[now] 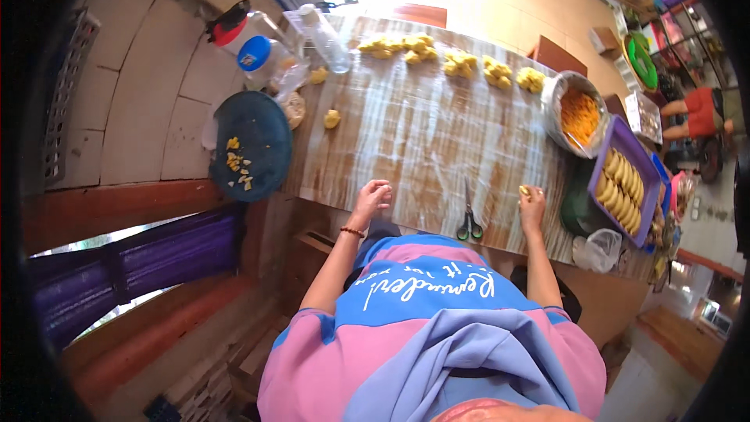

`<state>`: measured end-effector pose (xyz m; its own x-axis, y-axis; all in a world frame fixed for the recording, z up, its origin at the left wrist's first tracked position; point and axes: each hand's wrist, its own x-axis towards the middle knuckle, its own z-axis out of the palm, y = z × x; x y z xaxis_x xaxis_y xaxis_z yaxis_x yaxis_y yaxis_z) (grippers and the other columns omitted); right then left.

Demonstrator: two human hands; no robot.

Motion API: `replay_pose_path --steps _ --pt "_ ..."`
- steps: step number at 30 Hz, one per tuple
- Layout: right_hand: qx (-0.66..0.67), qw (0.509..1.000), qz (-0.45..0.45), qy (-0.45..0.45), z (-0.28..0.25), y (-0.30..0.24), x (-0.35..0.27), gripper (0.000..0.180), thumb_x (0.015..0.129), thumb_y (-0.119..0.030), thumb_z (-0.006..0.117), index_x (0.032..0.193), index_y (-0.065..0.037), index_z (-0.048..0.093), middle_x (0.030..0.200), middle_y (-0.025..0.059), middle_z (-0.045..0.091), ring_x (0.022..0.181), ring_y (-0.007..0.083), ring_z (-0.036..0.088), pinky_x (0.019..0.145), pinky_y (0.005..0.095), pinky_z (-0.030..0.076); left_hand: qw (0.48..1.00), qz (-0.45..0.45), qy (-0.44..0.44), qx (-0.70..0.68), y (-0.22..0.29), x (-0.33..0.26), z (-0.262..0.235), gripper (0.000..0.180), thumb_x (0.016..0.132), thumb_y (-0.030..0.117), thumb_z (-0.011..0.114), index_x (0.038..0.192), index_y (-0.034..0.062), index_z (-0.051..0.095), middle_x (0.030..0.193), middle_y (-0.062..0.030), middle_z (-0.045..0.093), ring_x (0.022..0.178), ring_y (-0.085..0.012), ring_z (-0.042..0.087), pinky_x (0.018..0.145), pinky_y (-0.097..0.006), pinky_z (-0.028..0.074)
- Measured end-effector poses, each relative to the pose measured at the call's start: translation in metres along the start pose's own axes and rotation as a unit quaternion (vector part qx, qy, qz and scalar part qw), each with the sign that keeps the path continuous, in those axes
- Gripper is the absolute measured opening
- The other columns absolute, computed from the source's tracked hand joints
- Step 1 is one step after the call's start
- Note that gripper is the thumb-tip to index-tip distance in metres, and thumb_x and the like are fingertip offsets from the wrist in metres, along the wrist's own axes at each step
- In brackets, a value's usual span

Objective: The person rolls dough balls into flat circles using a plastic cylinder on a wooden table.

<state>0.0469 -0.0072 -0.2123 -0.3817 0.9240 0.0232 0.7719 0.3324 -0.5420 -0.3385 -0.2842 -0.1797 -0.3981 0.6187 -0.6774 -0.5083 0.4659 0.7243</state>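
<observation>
My right hand [533, 209] is at the table's near right edge, its fingers closed on a small yellow piece of dough [524, 189]. My left hand [373, 197] hovers at the near edge left of centre, fingers loosely curled and apart, with nothing seen in it. Between my hands, scissors [469, 223] with black and green handles lie on the table [422, 141], blades pointing away. A lone lump of yellow dough [332, 119] sits beyond my left hand. Several dough piles [459, 64] line the far side.
On the right stand a lined bowl of orange filling [579, 116], a purple tray of shaped dough pieces [645, 158] and a clear plastic bag [598, 251]. On the left are a dark green round tray [264, 131] with yellow bits, a blue-lidded jar [255, 55] and a clear bottle [328, 43].
</observation>
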Motion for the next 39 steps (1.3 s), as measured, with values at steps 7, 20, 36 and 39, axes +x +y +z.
replay_pose_path --steps 7,20,36,39 --pt "0.469 0.844 0.108 -0.238 0.064 -0.224 0.077 0.035 0.091 -0.015 0.066 0.123 -0.002 0.063 0.109 0.0079 0.067 0.094 0.0149 0.065 0.083 0.0314 0.056 0.998 0.055 0.031 -0.015 0.042 0.036 -0.087 0.027 0.097 0.022 0.06 0.119 0.0061 0.06 0.108 -0.0044 0.066 0.09 -0.0124 0.064 0.074 -0.029 0.056" --pt "0.077 0.906 -0.412 -0.065 0.299 -0.525 0.17 0.027 0.081 0.003 0.055 0.106 -0.001 0.064 0.116 0.0202 0.062 0.107 0.037 0.061 0.094 0.0414 0.052 0.991 0.113 0.024 0.068 0.088 0.061 -0.157 0.029 0.097 0.021 0.06 0.12 0.003 0.061 0.109 -0.0055 0.066 0.091 -0.0135 0.064 0.076 -0.03 0.055" --pt "0.036 0.991 -0.098 -0.079 0.137 -0.318 0.06 0.031 0.087 -0.011 0.064 0.119 -0.01 0.063 0.141 0.0218 0.048 0.123 0.0389 0.053 0.101 0.0446 0.047 0.792 0.346 0.168 0.474 0.134 0.126 -0.123 0.051 0.079 0.019 0.074 0.125 0.0045 0.055 0.119 -0.0196 0.052 0.104 -0.0381 0.057 0.089 -0.047 0.048" --pt "-0.049 0.999 -0.001 -0.013 0.081 -0.211 0.0 0.03 0.087 -0.013 0.065 0.117 -0.007 0.063 0.137 0.0215 0.051 0.121 0.0399 0.054 0.101 0.0448 0.046 0.804 0.362 0.13 0.453 0.137 0.134 -0.128 0.037 0.081 0.016 0.072 0.114 0.0039 0.061 0.112 -0.0199 0.055 0.1 -0.0376 0.059 0.087 -0.046 0.049"
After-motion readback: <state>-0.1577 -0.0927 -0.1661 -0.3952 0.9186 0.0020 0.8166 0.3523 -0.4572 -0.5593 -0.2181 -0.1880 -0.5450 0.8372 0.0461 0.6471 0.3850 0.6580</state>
